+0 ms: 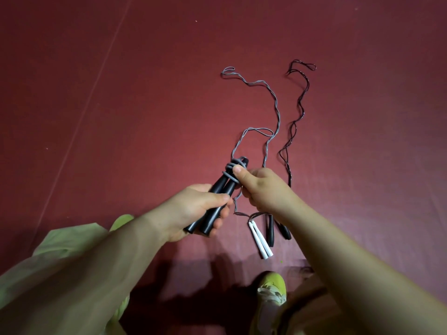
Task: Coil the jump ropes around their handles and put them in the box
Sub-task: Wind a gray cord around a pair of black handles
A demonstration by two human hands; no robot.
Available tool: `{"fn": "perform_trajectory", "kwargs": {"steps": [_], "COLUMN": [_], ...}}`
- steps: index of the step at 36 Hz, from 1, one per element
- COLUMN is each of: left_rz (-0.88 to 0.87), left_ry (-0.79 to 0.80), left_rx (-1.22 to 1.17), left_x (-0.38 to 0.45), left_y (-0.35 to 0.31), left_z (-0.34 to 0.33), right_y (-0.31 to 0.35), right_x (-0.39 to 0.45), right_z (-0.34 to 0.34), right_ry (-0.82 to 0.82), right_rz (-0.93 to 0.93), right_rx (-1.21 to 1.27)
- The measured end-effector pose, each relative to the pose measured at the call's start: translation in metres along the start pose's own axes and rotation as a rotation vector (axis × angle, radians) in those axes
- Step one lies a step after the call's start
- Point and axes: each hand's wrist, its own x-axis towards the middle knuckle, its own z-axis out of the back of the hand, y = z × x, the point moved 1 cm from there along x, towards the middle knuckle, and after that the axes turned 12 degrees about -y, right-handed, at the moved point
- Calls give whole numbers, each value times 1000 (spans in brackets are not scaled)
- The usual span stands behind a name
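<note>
White handles & dark rope on red mat

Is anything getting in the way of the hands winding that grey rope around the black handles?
Nothing visible blocks it. The left hand grips the black handles, and the right hand pinches the grey rope right at the first turns. The rope's loose length trails free across the red floor. No box is in view.

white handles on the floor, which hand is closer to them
Right. The right hand hovers just above the white handles; the left hand is off to their left, gripping the black handles.
</note>
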Motion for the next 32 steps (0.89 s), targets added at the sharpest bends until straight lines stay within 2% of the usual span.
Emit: {"fn": "perform_trajectory", "kwargs": {"steps": [4,9,14,18,23,25,28,32], "left_rz": [-55,-71,-43,-81,-34,-20,-7,16], "left_ry": [-54,-92,-153,-218,-78,54,275,476], "left_rx": [37,-90,-90,124,425,552,655,501], "left_x": [2,4,10,17,17,12,0,-13], "left_y": [4,-5,-6,3,12,14,16,8], "left_z": [-2,4,14,18,11,8,1,-2], "right_y": [3,1,9,22,28,27,26,19], "right_x": [-1,-6,-16,-20,-24,-24,-22,-16], "right_z": [0,0,2,12,25,29,34,38], "right_ry": [-48,-34,35,111,157,203,304,448], "right_rz": [57,102,308,482,629,615,511,308], "right_rx": [-168,-211,-565,-733,-829,-767,-491,4]}}
